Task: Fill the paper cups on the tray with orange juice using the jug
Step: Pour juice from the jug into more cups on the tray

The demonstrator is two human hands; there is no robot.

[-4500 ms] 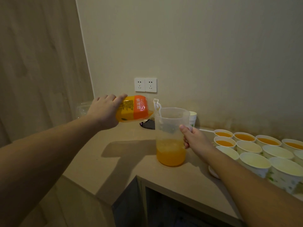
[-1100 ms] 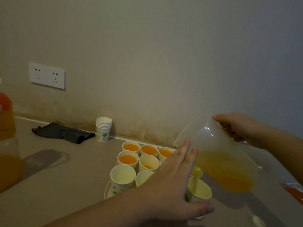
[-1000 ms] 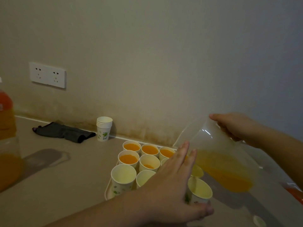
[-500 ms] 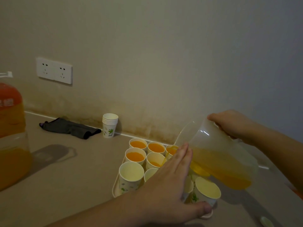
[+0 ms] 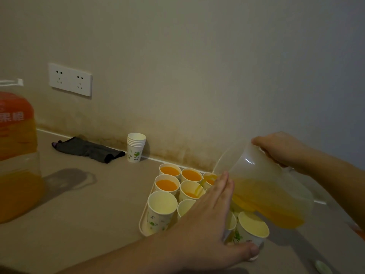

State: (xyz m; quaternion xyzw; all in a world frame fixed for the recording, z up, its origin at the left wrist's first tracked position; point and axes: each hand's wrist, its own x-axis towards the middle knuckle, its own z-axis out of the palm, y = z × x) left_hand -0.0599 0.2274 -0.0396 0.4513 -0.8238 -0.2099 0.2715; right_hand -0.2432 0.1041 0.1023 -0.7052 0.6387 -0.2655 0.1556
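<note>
Pouring well means keeping the jug (image 5: 262,192), gripped at its handle by the right hand (image 5: 280,149), tilted gently over the tray (image 5: 143,224) on the surface (image 5: 79,214). The left hand (image 5: 207,220), fingers straight, steadies the tray's near edge; stop once the cup (image 5: 190,189) under the thin stream nears full.

Tray (image 5: 143,224) of cups (image 5: 162,206) sits on the desk (image 5: 83,210) near the wall. Spare cup stack (image 5: 135,146) and a cloth (image 5: 88,149) are behind-left, big bottle (image 5: 17,155) far left.
</note>
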